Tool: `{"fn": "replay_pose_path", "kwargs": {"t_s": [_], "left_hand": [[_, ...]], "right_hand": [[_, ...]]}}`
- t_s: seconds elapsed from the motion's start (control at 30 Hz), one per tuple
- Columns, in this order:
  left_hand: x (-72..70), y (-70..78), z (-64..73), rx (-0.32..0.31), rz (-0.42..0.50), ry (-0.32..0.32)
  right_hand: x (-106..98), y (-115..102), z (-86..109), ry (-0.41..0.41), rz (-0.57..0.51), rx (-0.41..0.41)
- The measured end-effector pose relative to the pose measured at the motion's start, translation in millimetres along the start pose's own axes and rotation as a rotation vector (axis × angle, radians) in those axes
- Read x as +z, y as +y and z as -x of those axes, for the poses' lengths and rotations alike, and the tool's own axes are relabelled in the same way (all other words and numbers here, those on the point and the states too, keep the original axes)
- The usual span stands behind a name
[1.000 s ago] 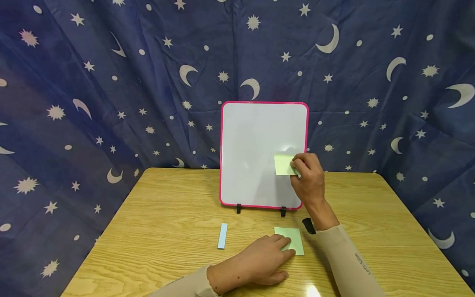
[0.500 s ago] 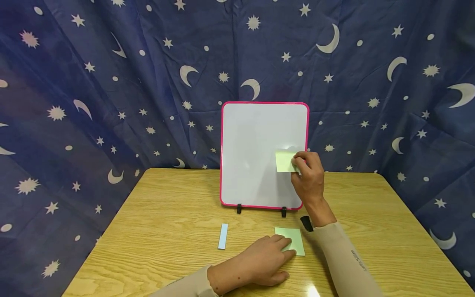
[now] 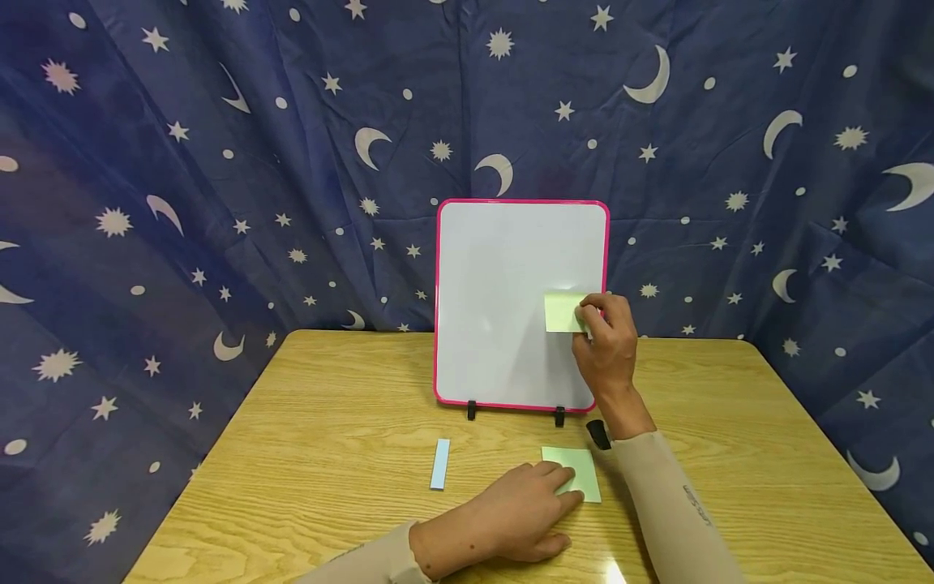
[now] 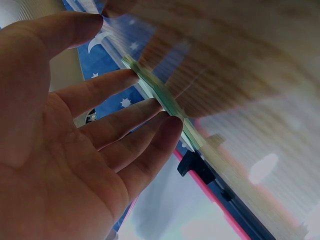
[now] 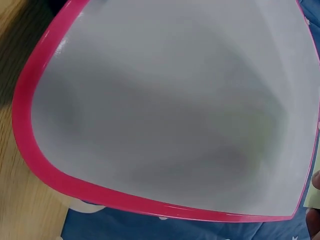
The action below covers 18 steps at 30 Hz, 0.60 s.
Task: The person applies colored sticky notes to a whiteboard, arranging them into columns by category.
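My right hand pinches a pale yellow-green sticky note by its right side, in front of the right part of a pink-framed whiteboard. In the right wrist view only fingertips and a corner of the note show at the right edge. On the table, the fingers of my left hand rest on a light green sticky note pad. The left wrist view has those fingers extended, their tips at the edge of the pad, which looks several sheets thick.
A narrow light blue strip lies on the wooden table, left of the pad. Two black feet hold the whiteboard upright. Behind the table hangs a dark blue curtain with moons and stars.
My right hand has risen slightly with the sticky note, which now sits a little higher and further right before the whiteboard. The left hand stays on the pad.
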<state>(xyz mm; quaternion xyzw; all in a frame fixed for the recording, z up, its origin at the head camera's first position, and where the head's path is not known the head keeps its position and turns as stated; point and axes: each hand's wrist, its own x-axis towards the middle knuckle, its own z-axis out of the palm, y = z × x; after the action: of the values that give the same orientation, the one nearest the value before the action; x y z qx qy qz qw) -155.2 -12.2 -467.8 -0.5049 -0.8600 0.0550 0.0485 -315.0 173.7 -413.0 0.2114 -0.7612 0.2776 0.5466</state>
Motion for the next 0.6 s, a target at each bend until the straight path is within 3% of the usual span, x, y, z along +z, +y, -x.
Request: {"fn": "replay_pose_path", "kwargs": {"t_s": [0.6], "left_hand": [[-1.0,-0.1,0.4,0.005,-0.013,-0.003]], "right_hand": [[11.9,5.8,-0.6,0.049,-0.017,-0.001]]}}
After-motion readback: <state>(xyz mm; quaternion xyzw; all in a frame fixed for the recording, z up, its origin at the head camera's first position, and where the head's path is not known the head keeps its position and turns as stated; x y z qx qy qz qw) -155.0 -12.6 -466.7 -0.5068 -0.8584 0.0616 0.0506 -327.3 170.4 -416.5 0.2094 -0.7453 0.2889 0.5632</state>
